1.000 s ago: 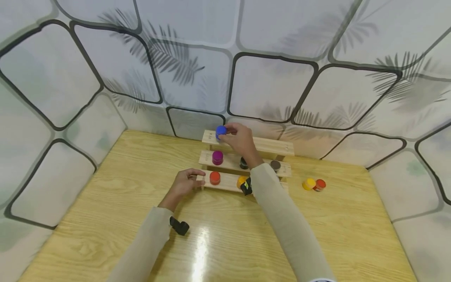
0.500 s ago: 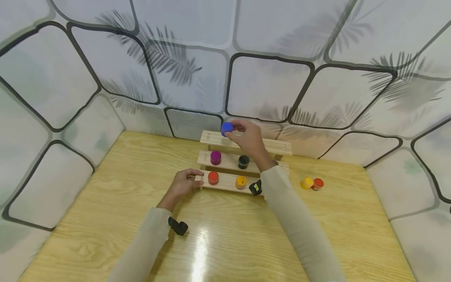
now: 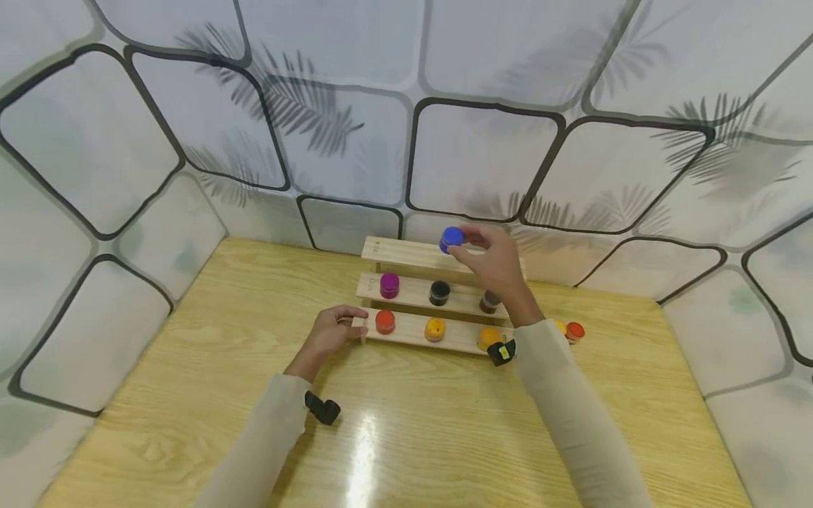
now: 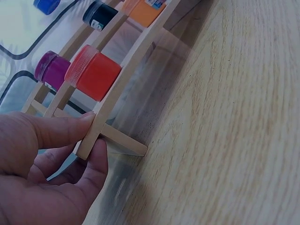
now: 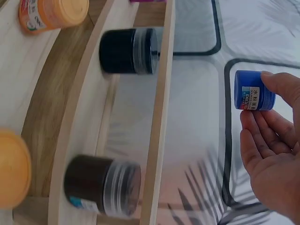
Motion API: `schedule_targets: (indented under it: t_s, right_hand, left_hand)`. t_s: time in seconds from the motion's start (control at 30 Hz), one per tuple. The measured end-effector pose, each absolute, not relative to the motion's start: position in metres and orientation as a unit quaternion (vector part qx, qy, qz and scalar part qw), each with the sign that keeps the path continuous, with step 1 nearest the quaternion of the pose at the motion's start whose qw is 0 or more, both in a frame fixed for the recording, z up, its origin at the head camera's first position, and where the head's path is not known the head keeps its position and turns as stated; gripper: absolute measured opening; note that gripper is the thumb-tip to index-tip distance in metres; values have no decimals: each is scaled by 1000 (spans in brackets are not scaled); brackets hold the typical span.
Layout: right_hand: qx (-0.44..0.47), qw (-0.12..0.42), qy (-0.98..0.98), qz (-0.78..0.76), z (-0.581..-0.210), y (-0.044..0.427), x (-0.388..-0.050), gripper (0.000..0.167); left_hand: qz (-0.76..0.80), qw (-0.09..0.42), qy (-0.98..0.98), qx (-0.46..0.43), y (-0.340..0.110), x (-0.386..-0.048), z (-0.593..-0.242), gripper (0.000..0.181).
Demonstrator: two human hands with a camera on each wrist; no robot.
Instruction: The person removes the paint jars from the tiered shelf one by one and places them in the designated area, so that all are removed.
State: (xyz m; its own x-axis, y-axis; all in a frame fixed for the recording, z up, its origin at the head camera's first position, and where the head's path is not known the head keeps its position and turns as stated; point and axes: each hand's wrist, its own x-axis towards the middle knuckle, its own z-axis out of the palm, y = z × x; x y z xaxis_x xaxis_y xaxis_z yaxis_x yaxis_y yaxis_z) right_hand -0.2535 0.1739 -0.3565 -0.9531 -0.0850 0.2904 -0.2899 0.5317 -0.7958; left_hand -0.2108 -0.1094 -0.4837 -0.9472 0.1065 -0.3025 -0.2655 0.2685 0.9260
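Note:
A small blue paint jar (image 3: 452, 240) (image 5: 253, 91) is pinched between the thumb and fingers of my right hand (image 3: 498, 261), raised over the top shelf (image 3: 406, 250) of a three-step wooden rack. My left hand (image 3: 330, 330) (image 4: 61, 159) grips the left end of the bottom shelf (image 3: 406, 328), thumb above and fingers below. On that shelf stand a red jar (image 3: 384, 322), a yellow jar (image 3: 435, 329) and an orange jar (image 3: 489, 337). The middle shelf bears a purple jar (image 3: 389, 285), a black jar (image 3: 439, 293) and a dark brown jar (image 3: 489, 302).
Right of the rack, another red jar (image 3: 574, 332) stands on the wooden table (image 3: 406, 430), beside a yellow jar (image 3: 561, 326) that my right sleeve mostly hides. A patterned wall (image 3: 349, 162) rises close behind the rack.
My right hand has carried the blue jar rightward from the left end of the top shelf to about its middle. The left hand keeps its grip on the rack.

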Motion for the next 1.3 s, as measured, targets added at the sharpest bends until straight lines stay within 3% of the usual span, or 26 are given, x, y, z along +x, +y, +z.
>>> schedule_targets:
  t_s: [0.27, 1.3]
  right_hand:
    - [56, 105, -876, 468, -349, 199, -243, 42]
    - [40, 159, -878, 449, -366, 267, -215, 35]
  left_hand:
    - [602, 158, 781, -51, -110, -211, -483, 29]
    - [597, 150, 786, -50, -111, -211, -484, 29]
